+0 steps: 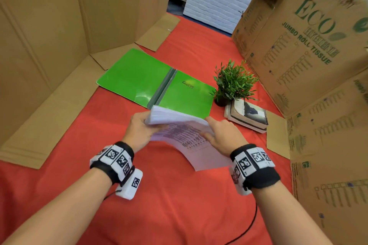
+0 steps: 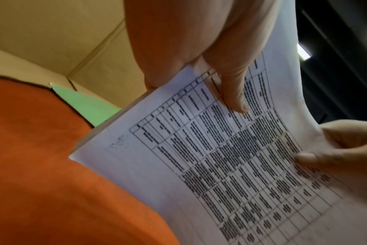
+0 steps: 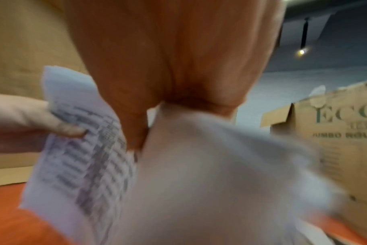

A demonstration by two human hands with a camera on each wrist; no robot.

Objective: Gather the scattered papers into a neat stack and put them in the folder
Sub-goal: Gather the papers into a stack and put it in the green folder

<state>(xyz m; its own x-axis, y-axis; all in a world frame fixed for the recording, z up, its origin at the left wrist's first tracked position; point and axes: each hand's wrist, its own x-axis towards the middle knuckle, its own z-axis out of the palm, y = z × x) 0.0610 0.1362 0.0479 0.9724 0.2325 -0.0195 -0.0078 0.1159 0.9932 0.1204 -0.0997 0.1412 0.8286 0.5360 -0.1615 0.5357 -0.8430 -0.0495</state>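
Observation:
A stack of white printed papers [image 1: 179, 133] is held above the red cloth, sagging toward me. My left hand [image 1: 141, 127] grips its left edge, thumb on the printed table [image 2: 237, 149]. My right hand [image 1: 217, 135] pinches the right edge, its thumb on top of the sheets. In the right wrist view the papers [image 3: 90, 149] are blurred below the palm. The green folder [image 1: 155, 83] lies open and flat just beyond the stack; a corner of the folder [image 2: 88, 104] shows in the left wrist view.
A small potted plant [image 1: 233, 81] and a pile of books [image 1: 249, 115] sit right of the folder. A large printed cardboard box [image 1: 310, 49] stands on the right, cardboard walls [image 1: 49, 26] on the left. A black cable [image 1: 251, 223] runs over the red cloth [image 1: 179, 205].

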